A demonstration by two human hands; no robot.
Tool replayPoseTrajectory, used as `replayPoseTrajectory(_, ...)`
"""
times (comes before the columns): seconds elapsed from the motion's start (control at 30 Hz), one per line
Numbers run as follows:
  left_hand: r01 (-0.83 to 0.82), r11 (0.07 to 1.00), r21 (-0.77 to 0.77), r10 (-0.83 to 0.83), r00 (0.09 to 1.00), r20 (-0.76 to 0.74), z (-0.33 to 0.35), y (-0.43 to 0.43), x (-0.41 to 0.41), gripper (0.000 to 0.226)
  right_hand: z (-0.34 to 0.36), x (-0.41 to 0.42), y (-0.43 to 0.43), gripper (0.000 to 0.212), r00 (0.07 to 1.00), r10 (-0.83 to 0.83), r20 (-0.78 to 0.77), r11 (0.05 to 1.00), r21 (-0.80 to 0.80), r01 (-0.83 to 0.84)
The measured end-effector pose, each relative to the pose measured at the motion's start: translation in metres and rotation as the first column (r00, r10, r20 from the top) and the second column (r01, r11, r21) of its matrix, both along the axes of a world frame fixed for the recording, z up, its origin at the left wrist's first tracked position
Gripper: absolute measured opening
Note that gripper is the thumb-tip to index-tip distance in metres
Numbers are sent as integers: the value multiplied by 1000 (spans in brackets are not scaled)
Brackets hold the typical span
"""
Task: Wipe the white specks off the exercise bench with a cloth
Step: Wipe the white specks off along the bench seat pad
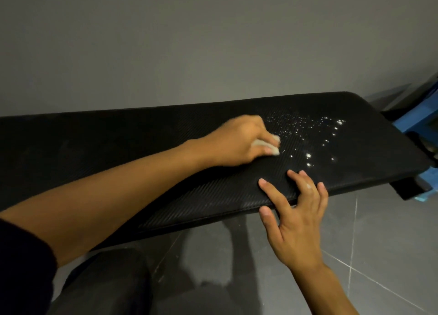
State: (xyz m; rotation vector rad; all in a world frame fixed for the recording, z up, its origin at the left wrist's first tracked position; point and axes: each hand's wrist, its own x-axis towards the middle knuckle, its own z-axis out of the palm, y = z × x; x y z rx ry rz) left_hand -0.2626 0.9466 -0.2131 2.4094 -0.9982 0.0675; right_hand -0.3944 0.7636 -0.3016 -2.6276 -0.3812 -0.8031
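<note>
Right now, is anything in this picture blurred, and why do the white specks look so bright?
Head view: the left hand and its cloth look slightly blurred; the right hand is sharp. Head view: the lighting is dim, so the white specks stand out against the black exercise bench.

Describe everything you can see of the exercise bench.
The exercise bench is a long black padded slab with a ribbed cover and rounded edges, lying level beside a grey wall. White specks scatter over its right part. The left hand holds a pale cloth against its top; the right hand rests its spread fingers on its near edge.
</note>
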Motion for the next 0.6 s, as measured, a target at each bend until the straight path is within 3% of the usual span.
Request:
replayPoseTrajectory(0.07, 76, 997, 26, -77, 997, 5, -2, -2, -5, 29, 0, 1, 1, 42, 1000, -3, 7, 1000, 6, 2)
replayPoseTrajectory(0.2, -235, 970, -60, 235, 972, -1, -3, 8, 20, 29, -1, 1, 2, 42, 1000, -3, 7, 1000, 14, 3)
replayPoseTrajectory(0.37, 23, 999, -35, -22, 1000, 20, -8, -7, -9, 26, -1, 1, 1, 42, 1000, -4, 22, 1000, -1, 4)
replayPoseTrajectory(0.53, -209, 978, -10, 209, 978, -2, -3, -3, 11, 29, -2, 1, 3, 42, 1000, -10, 21, 1000, 5, 10)
replayPoseTrajectory(0.6, -111, 994, -16, 110, 994, -22, -3, -7, 3, 28, -3, 1, 2, 42, 1000, -8, 28, 1000, 2, 8)
